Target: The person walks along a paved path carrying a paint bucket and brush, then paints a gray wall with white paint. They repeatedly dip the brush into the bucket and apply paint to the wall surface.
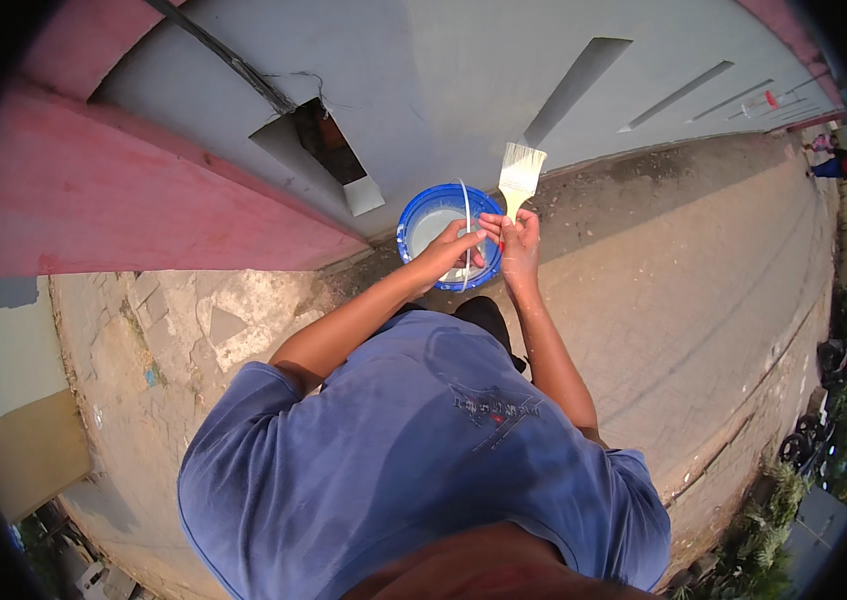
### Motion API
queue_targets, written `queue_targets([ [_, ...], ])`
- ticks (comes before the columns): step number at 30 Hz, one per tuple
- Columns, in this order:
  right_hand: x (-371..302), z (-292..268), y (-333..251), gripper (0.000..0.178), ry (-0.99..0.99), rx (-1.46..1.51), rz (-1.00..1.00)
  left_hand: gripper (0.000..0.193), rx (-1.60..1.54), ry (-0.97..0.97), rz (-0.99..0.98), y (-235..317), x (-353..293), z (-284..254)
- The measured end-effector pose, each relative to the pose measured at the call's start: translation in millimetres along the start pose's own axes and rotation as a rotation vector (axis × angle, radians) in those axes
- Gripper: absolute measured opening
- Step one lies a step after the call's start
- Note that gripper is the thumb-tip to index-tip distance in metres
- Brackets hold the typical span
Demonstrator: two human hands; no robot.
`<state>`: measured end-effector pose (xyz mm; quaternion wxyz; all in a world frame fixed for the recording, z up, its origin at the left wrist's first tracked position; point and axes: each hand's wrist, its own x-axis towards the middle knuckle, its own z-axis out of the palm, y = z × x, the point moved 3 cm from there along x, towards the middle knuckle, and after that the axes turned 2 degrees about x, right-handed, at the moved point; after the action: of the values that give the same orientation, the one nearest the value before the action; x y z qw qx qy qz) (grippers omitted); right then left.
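A blue bucket (pixel 406 222) with whitish paint (pixel 432 228) inside is below my hands, beside the foot of the wall. Its pale handle (pixel 467 197) stands up across the opening. My left hand (pixel 452 250) is over the bucket, fingers curled around the handle, thumb toward my other hand. In my right hand (pixel 521 245), pinched between thumb and fingers, is a flat paintbrush (pixel 521 172). The brush points away from me, its wide pale bristles up and its yellowish handle partly hidden by the fingers. Fingertips of both hands come close together at the bucket's right rim; whether they touch is unclear.
Ahead rises a pale grey wall (pixel 464 90) with slanted slots and a small opening (pixel 329 145) with cables above it. A pink wall (pixel 164 190) projects at left. Paved ground (pixel 684 290) stretches right, where people (pixel 837 165), plants (pixel 769 520) and a motorcycle (pixel 804 440) are seen.
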<state>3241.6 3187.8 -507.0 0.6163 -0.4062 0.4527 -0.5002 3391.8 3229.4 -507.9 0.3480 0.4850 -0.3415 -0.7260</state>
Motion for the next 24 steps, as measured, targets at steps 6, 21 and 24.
queue_targets([
  [6,49.9,36.9,-69.9,0.02,-0.184,0.01,-0.038,0.034,-0.13,0.135,-0.079,-10.7,-29.2,-48.4],
  [21,100.3,23.1,62.8,0.018,-0.142,-0.196,0.361,0.033,-0.441,0.651,0.165,-39.7,-93.1,10.7],
  [24,98.7,45.2,7.4,0.02,-0.286,-0.065,0.372,0.033,-0.496,0.734,0.172,-47.6,-103.4,25.8],
])
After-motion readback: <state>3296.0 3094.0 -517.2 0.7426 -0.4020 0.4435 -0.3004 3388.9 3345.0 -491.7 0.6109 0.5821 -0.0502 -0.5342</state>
